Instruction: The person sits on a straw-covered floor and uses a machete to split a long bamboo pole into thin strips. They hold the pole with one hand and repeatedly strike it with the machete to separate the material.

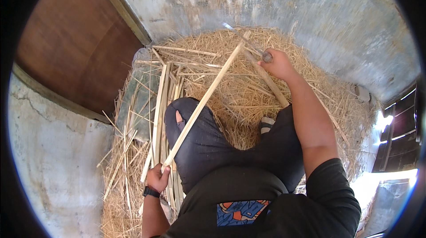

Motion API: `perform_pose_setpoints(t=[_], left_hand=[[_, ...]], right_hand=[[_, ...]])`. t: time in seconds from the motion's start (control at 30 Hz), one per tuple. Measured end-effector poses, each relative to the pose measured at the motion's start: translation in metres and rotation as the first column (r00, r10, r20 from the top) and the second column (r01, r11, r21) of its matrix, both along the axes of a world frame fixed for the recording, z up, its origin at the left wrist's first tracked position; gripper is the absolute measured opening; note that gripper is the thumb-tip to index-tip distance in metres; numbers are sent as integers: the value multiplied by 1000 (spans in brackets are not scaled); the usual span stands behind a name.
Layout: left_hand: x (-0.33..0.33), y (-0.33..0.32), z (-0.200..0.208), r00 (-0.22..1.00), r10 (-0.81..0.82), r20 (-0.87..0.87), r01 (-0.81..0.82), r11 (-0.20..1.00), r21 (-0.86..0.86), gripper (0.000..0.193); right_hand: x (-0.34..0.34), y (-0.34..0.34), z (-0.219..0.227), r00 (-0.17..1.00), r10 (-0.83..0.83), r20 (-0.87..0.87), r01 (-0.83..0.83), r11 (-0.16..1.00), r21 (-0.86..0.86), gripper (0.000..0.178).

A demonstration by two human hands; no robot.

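Observation:
My left hand (158,179), with a dark watch at its wrist, is closed round the near end of a long pale wooden strip (206,98). The strip slants up and away to the right, across my left knee. My right hand (279,64) grips the handle of a knife (266,57); its thin blade points to the far left, and its tip glints near the wall. The blade passes by the far end of the strip; I cannot tell whether they touch. Under that end lies a round wooden stick (268,79), running toward my right knee.
Several similar strips (162,105) lie beside my left leg. Straw and shavings (319,87) cover the floor. A worn grey wall (284,7) stands ahead, a brown door panel (77,42) at the far left. Dark slatted boards (399,136) let in light at the right.

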State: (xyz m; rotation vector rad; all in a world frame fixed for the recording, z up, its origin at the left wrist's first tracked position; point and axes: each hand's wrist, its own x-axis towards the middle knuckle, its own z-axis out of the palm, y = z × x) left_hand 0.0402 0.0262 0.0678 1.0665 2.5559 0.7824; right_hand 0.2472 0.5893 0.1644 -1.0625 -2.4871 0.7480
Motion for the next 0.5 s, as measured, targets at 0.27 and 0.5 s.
perform_pose_setpoints(t=[0.27, 0.5], left_hand=[[-7, 2, 9, 973, -48, 227, 40, 998, 39, 48], [-1, -5, 9, 938, 15, 345, -21, 1000, 15, 47]], right_hand=[[-4, 8, -6, 991, 47, 126, -61, 992, 112, 31], [-22, -22, -7, 922, 316, 225, -356, 920, 166, 33]])
